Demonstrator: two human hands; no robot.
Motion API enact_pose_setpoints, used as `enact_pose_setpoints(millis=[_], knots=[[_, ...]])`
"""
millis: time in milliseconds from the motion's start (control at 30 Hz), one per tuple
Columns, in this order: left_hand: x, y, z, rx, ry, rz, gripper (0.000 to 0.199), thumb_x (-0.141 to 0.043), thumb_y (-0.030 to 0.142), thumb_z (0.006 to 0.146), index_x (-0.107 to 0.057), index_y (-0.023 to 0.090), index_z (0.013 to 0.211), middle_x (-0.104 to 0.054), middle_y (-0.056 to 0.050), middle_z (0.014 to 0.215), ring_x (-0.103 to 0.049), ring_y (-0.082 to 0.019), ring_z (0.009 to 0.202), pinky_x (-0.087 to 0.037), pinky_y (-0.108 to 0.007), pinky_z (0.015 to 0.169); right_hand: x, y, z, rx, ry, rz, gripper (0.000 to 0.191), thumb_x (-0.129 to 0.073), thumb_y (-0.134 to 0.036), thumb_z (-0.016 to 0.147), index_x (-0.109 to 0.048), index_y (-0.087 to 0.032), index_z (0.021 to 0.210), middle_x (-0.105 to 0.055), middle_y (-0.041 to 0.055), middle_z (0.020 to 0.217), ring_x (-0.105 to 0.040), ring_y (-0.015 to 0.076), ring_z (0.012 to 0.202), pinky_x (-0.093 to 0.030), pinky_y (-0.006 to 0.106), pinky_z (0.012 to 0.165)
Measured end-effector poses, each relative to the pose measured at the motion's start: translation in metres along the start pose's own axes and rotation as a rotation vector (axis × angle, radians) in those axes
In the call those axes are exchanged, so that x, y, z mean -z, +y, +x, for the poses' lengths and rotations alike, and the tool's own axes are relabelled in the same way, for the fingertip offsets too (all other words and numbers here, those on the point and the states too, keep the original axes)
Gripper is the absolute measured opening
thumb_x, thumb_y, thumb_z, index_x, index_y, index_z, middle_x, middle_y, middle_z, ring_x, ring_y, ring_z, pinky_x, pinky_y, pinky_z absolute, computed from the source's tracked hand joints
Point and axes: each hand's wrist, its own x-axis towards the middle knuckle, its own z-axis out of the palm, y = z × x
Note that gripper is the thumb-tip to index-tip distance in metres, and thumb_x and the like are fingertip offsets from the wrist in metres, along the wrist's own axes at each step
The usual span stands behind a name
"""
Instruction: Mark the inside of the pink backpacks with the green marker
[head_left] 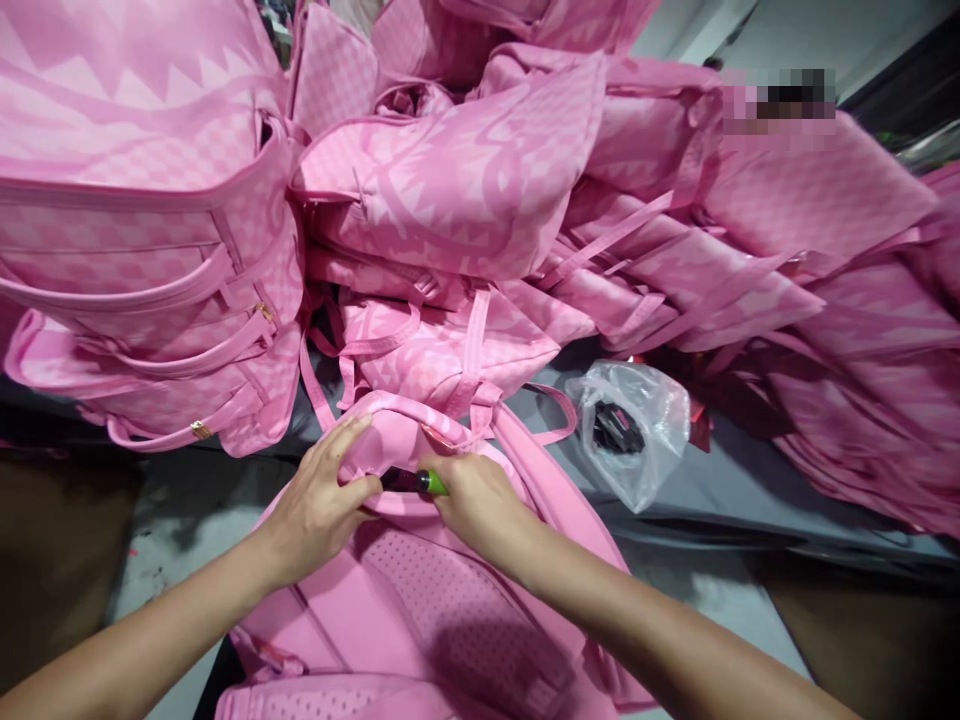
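Note:
A pink backpack (322, 620) lies in front of me with its perforated back panel and straps facing up. My left hand (326, 500) grips the edge of its top opening, the thumb beside a dark part there and the fingers along the fabric. In my right hand (480, 500) is a tool with a green and black handle (429, 482), wrapped by the fingers and pointing left toward my left thumb. The far end of the tool sits within the opening, and its kind cannot be made out. Several of my right fingers are hidden.
Several pink patterned bags (465, 180) are heaped along the back of the grey-covered table (720, 490). A large pink backpack (150, 230) stands at left. To the right of my hands sits a clear plastic bag (660, 420) holding small black pieces. A blurred-out person is behind the heap.

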Motion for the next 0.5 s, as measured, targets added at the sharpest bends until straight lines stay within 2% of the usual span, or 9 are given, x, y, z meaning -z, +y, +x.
enact_pose_setpoints(millis=[100, 200, 300, 400, 467, 500], knots=[[-0.001, -0.001, 0.001, -0.007, 0.016, -0.008, 0.021, -0.062, 0.003, 0.08, -0.063, 0.018, 0.095, -0.022, -0.013, 0.16, -0.033, -0.034, 0.145, -0.043, -0.052, 0.113, 0.005, 0.001, 0.003, 0.042, -0.032, -0.112, 0.022, -0.061, -0.002, 0.076, -0.073, -0.021, 0.076, -0.07, 0.0031, 0.067, -0.06, 0.0166, 0.06, -0.023, 0.028, 0.053], [0.0, -0.001, 0.003, -0.017, 0.016, -0.015, 0.021, -0.061, 0.002, 0.081, -0.061, 0.018, 0.094, -0.024, -0.013, 0.159, -0.033, -0.032, 0.145, -0.04, -0.052, 0.115, 0.009, -0.005, 0.008, 0.089, -0.132, -0.136, 0.012, -0.066, -0.012, 0.081, -0.074, -0.021, 0.078, -0.068, 0.0027, 0.065, -0.058, 0.0161, 0.059, -0.021, 0.028, 0.052], [0.004, -0.002, 0.001, 0.009, -0.013, -0.071, 0.022, -0.062, 0.009, 0.086, -0.06, 0.021, 0.104, -0.023, -0.013, 0.16, -0.032, -0.032, 0.146, -0.039, -0.052, 0.116, 0.01, -0.014, 0.014, 0.185, -0.153, -0.208, 0.006, -0.069, -0.019, 0.085, -0.074, -0.016, 0.081, -0.071, 0.0079, 0.077, -0.062, 0.0178, 0.064, -0.024, 0.029, 0.053], [0.007, -0.006, -0.008, 0.201, 0.013, -0.074, 0.054, -0.066, 0.026, 0.088, -0.043, 0.021, 0.136, -0.022, -0.02, 0.16, -0.03, -0.036, 0.147, -0.038, -0.057, 0.115, 0.009, -0.017, 0.019, 0.216, -0.137, -0.232, 0.008, -0.066, -0.009, 0.086, -0.072, -0.013, 0.082, -0.071, 0.0109, 0.087, -0.063, 0.0186, 0.07, -0.026, 0.029, 0.054], [0.006, -0.01, -0.014, 0.341, 0.005, -0.023, 0.071, -0.065, 0.036, 0.089, -0.029, 0.018, 0.147, -0.039, -0.024, 0.152, -0.044, -0.036, 0.14, -0.046, -0.054, 0.109, 0.008, -0.015, 0.021, 0.246, -0.182, -0.15, 0.012, -0.062, -0.009, 0.089, -0.071, -0.015, 0.083, -0.071, 0.0075, 0.082, -0.062, 0.0173, 0.07, -0.026, 0.029, 0.055], [0.004, -0.012, -0.016, 0.38, -0.017, -0.003, 0.071, -0.063, 0.038, 0.09, -0.028, 0.017, 0.148, -0.049, -0.022, 0.144, -0.053, -0.034, 0.132, -0.052, -0.05, 0.103, 0.008, -0.014, 0.022, 0.262, -0.203, -0.114, 0.013, -0.062, -0.01, 0.09, -0.071, -0.016, 0.084, -0.071, 0.006, 0.08, -0.062, 0.0166, 0.069, -0.025, 0.029, 0.055]])
